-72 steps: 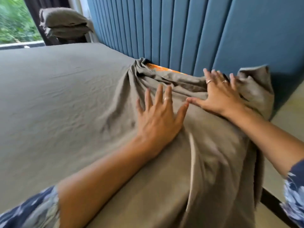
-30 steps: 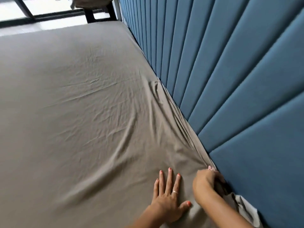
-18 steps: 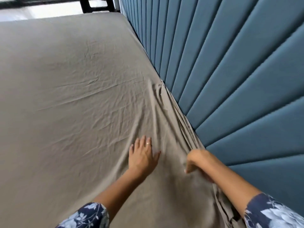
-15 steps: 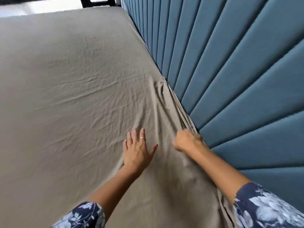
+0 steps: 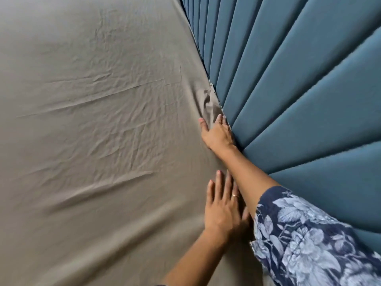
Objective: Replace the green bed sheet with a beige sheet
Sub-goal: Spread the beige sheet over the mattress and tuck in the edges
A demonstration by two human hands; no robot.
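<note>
Beige sheet (image 5: 99,124) covers the whole bed, lying over the mattress right up to the blue padded headboard (image 5: 299,104); no green sheet shows anywhere in view.

Nearest the camera, the left hand (image 5: 223,209) lies flat on the sheet with its fingers (image 5: 218,182) straight and together, holding nothing, pressing the cloth down just beside the right forearm. The floral sleeve (image 5: 309,240) of the right arm crosses above it. Farther on, the right hand (image 5: 216,133) sits at the seam where sheet meets headboard, thumb out on the cloth and the other fingers angled toward the gap; whether their tips are curled round the fabric there I cannot tell. Just beyond it a small bunched pucker (image 5: 208,102) stands up at the edge.

The step in hand looks like tucking the sheet's edge down behind the mattress. To do it well, keep the left palm anchoring the cloth so the surface does not drag, and push the edge down in short runs, working toward that pucker to flatten it.

Room is tight on the headboard side, with the panels touching the sheet edge all along. Across the bed the surface is open, creased with long shallow wrinkles (image 5: 97,190) that would want smoothing toward the far side.
</note>
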